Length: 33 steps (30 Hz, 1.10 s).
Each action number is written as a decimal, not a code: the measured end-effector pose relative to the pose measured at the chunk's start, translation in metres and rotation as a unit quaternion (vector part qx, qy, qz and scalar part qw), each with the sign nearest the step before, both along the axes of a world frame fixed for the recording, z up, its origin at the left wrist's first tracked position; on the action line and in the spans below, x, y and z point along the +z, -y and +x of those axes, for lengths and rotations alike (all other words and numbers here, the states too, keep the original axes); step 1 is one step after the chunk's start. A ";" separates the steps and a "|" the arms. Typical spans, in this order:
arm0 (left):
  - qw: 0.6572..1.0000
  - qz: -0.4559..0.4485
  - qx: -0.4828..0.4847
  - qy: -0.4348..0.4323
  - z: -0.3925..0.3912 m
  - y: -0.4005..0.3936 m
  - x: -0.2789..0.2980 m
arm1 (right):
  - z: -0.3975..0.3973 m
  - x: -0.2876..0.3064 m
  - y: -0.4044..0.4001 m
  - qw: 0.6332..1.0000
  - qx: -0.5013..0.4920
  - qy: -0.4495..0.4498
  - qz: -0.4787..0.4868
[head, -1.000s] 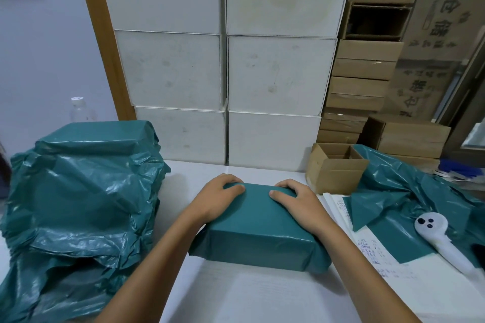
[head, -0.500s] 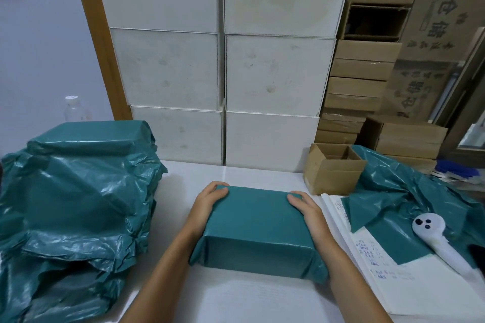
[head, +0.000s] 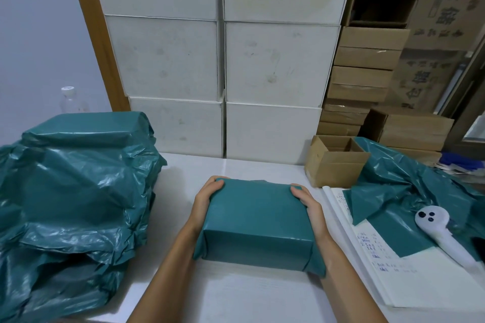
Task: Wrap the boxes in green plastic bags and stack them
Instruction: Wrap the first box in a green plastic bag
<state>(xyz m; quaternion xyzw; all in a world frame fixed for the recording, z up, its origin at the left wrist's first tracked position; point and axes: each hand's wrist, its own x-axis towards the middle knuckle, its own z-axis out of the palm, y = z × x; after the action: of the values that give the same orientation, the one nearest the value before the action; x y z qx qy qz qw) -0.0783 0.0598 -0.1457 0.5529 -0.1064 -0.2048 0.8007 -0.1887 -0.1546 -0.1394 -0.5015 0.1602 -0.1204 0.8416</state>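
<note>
A box wrapped in a green plastic bag sits on the white table right in front of me. My left hand grips its left side with the fingertips curled over the far top edge. My right hand grips its right side the same way. At the left stands a stack of wrapped green boxes, with loose crumpled plastic hanging down its front. Loose green plastic bags lie spread at the right.
An open brown cardboard box stands at the back right. An open notebook and a white handheld scanner lie at the right. White boxes form a wall behind the table. A clear bottle stands at far left.
Both hands slid from the top of the wrapped box outward to its left and right sides. The box looks slightly nearer and squarer to me.
</note>
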 end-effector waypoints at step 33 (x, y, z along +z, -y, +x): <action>0.999 -0.025 0.022 -0.039 0.089 0.049 0.006 | 0.102 -0.002 0.055 0.999 0.011 0.014 0.048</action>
<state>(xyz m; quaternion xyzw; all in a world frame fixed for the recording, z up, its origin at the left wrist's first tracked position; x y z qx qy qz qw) 0.0112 0.0110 -0.1402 0.5266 -0.0678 -0.2064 0.8219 -0.0869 -0.2093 -0.1417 -0.4602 0.1484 -0.1109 0.8683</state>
